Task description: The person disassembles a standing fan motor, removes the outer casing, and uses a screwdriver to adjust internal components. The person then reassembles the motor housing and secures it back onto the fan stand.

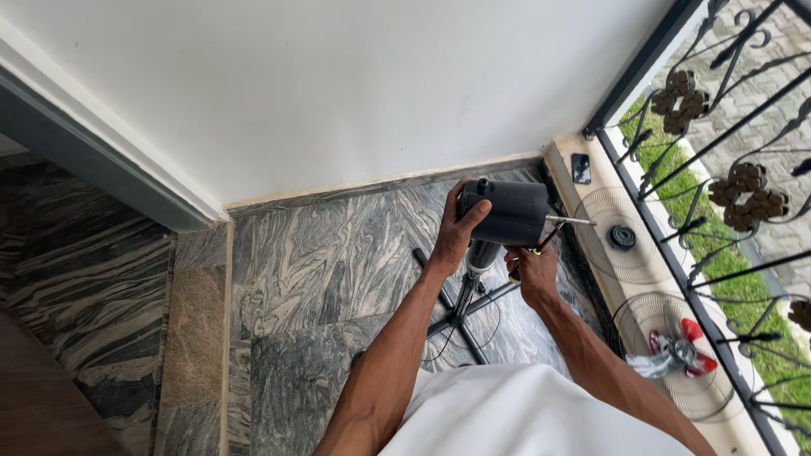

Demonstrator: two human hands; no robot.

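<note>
Grey-veined marble flooring (321, 279) runs up to a plain white wall (338, 84), with a black wrought-iron window grille (726, 143) along the right side. Standing on that floor is a pedestal fan stripped of its guards: its black cylindrical motor housing (507, 211) sits atop a slim stand pole (469, 291) rising from a black cross-shaped base (460, 317), the bare metal shaft (573, 221) pointing toward the window. The left hand (456, 232) is wrapped around the rear of the housing, thumb over the top, gripping it firmly. The right hand (534, 270) is curled closed around a small yellow-and-black tool handle (517, 272), likely a screwdriver, held just under the housing's front; its tip is hidden. Two round wire fan guards (612, 232) lie on the cream window sill (591, 279), the nearer one carrying a red blade piece (688, 342), with a small dark phone-like slab (581, 167) at the far end. Working well here, in my judgement, means keeping the housing braced so the stand cannot swivel, and keeping the tool square to whatever fastener it meets.
</note>
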